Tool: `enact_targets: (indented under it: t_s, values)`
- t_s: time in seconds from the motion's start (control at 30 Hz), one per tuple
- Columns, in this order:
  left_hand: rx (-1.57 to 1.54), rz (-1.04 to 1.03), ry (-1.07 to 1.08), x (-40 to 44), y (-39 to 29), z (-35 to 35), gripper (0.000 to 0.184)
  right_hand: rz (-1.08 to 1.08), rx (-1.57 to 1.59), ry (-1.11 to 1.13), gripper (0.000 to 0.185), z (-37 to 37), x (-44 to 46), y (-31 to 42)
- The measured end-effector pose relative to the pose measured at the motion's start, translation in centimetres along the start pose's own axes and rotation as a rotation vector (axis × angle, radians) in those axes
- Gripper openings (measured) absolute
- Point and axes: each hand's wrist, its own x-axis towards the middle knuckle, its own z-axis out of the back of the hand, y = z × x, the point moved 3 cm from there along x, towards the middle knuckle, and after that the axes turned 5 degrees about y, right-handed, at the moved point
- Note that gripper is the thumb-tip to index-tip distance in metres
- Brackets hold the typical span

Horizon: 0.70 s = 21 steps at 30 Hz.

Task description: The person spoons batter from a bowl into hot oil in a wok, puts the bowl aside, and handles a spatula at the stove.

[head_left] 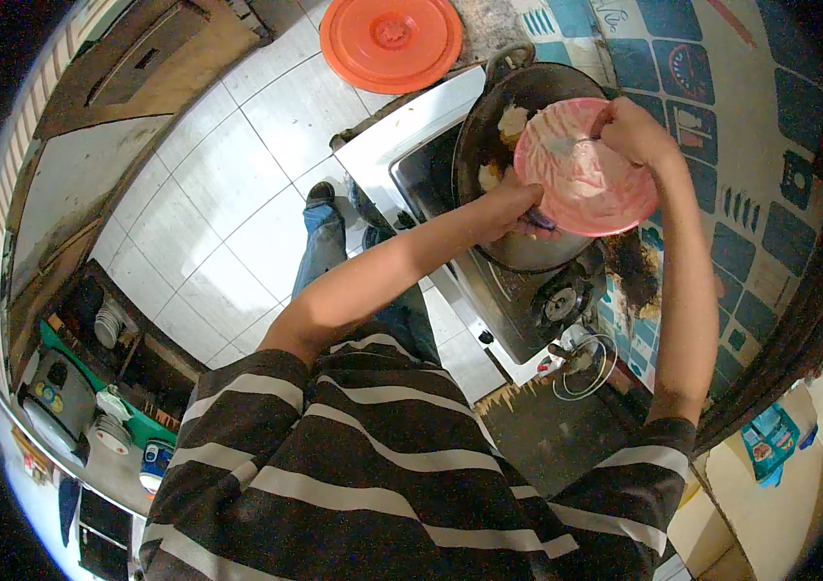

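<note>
My left hand (511, 210) is closed on the near rim of a pink bowl (632, 215), which is tilted over a dark wok (472, 126). Pale, wet batter (588, 179) coats the inside of the bowl. Over the bowl's far side my right hand (636, 134) is closed around what looks like a spoon (586, 141), its end down in the batter and mostly hidden by my fingers. In the wok lie pale lumps of batter (513, 121), partly covered by the bowl.
The wok sits on a gas stove (518, 300) with a second burner (559, 304) closer to me. An orange lid (392, 39) is beyond the stove's left end. Patterned tiles (692, 126) line the right. A hose (610, 363) loops by the stove corner.
</note>
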Motion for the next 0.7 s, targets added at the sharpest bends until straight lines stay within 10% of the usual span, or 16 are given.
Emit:
enact_targets:
  t_s: [0.7]
  values:
    - [0.005, -0.063, 0.014, 0.0, 0.4, -0.2, 0.045, 0.251, -0.166, -0.252, 0.022, 2.0, 0.9, 1.2]
